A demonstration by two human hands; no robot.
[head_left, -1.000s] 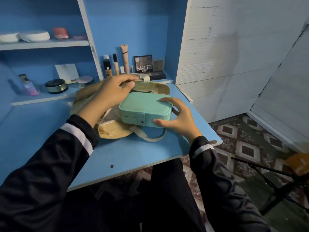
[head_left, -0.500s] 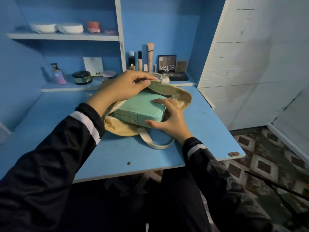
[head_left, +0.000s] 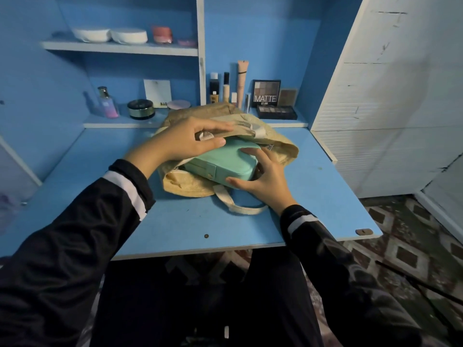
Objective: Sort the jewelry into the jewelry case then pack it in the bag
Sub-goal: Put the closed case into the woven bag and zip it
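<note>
Halfway inside the mouth of the woven bag [head_left: 284, 149]: a mint jewelry case [head_left: 223, 161].
Left hand [head_left: 190, 144] pinches the limp rim up; right hand [head_left: 263, 181] clasps the case's near corner. It looks stiff, smooth and probably light.

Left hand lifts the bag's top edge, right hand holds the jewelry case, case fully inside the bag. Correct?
Not fully inside. The head view shows the jewelry case only partly in the bag, with its near end and clasp outside the mouth. The rest holds: the left hand lifts the bag's top edge and the right hand holds the case.
</note>
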